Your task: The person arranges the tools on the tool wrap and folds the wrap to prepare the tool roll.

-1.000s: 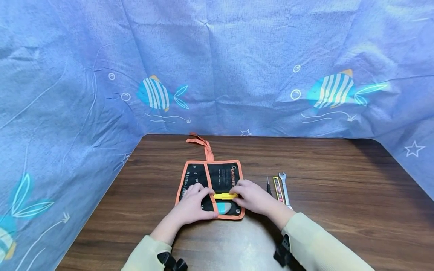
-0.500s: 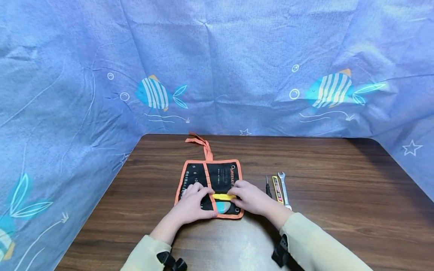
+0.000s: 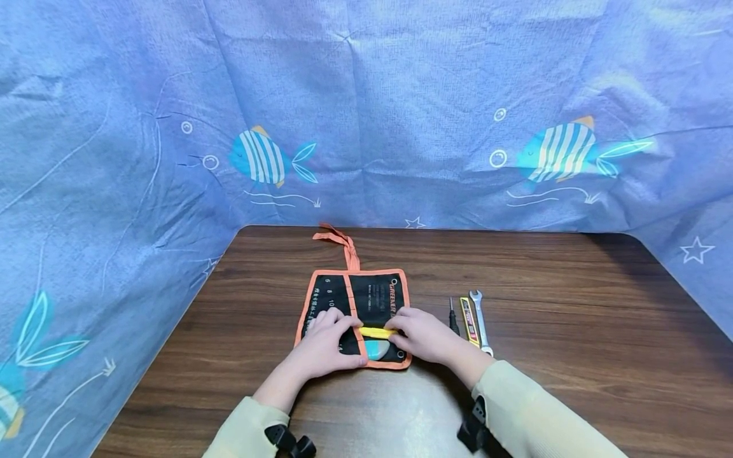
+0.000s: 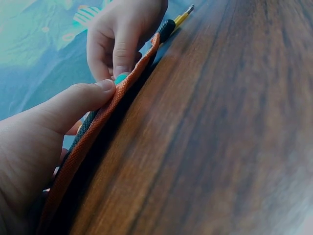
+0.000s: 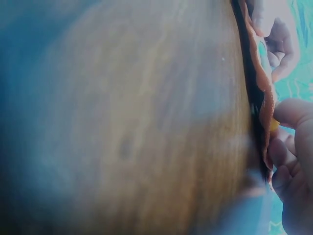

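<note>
A black tool roll (image 3: 375,294) with orange trim lies unrolled on the table. My left hand (image 3: 325,345) rests over its pocket side, holding the pocket's orange edge (image 3: 352,305) between thumb and fingers; the left wrist view shows the thumb (image 4: 95,95) on the trim. My right hand (image 3: 422,334) pinches the right end of a slim yellow tool (image 3: 375,333), whose left end reaches the pocket mouth; its exact kind is hidden. Nearer the front edge of the roll, a teal-and-grey tool (image 3: 376,350) sticks out of the pocket.
Right of the roll lie a black-handled screwdriver (image 3: 453,318), a narrow yellow-and-black pack (image 3: 469,321) and an open-ended wrench (image 3: 480,318). An orange tie strap (image 3: 343,242) trails from the roll's far edge. A blue fish-print cloth (image 3: 366,114) hangs behind the brown table (image 3: 550,305).
The yellow tool and right hand have shifted very slightly left toward the pocket. The left hand stays in place on the roll.
</note>
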`<state>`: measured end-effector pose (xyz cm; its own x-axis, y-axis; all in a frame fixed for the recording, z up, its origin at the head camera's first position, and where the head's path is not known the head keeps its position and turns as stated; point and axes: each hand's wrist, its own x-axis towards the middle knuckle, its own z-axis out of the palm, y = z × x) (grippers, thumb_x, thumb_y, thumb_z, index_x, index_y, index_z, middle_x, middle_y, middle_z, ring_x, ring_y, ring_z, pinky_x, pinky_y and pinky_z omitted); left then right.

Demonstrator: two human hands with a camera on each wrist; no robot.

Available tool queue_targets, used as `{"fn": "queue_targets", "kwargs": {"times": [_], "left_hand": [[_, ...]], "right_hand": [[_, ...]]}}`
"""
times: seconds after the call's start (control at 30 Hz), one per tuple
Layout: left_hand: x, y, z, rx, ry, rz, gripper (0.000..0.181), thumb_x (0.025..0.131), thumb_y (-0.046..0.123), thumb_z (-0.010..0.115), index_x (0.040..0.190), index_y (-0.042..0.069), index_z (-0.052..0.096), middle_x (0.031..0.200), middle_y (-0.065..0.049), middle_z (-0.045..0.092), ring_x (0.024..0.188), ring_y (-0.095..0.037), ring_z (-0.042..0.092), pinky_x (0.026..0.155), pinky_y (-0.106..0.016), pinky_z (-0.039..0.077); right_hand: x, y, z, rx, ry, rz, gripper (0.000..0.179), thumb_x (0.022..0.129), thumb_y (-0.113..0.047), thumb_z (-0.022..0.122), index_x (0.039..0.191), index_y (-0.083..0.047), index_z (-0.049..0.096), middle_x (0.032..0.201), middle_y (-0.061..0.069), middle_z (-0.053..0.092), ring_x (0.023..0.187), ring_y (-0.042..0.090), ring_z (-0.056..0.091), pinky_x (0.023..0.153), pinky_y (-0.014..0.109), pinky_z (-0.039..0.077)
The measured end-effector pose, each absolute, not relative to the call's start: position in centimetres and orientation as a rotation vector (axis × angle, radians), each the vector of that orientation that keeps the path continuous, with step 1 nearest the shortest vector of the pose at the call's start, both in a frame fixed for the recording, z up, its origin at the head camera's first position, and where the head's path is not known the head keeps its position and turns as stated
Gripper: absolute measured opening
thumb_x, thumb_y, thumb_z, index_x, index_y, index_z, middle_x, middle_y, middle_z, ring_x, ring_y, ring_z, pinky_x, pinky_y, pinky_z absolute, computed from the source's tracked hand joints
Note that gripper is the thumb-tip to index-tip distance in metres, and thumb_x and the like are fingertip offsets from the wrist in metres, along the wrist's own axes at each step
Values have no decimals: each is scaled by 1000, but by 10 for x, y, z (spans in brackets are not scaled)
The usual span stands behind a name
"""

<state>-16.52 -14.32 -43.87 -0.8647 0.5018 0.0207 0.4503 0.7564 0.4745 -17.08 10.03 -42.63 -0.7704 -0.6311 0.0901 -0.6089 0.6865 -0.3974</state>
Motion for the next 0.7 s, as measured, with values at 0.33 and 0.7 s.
{"fn": "queue_targets", "kwargs": {"times": [0.33, 0.7], "left_hand": [[-166, -143, -439, 786, 2858, 702, 65, 70, 65, 67, 123, 29, 57, 103, 8, 42, 93, -14, 36, 82, -38, 32], [-166, -143, -440, 824, 2883, 699, 64, 70, 67, 66, 121, 28, 59, 105, 9, 44, 93, -13, 38, 82, -37, 32]], "right_hand": [[-171, 101, -426, -988, 2814, -659, 20, 92, -25, 59, 105, -14, 69, 94, -5, 59, 80, 7, 52, 72, 30, 47], [-172, 102, -430, -1008, 2828, -664, 18, 92, -25, 60, 104, -15, 69, 92, -7, 56, 76, 5, 50, 69, 28, 45]]}}
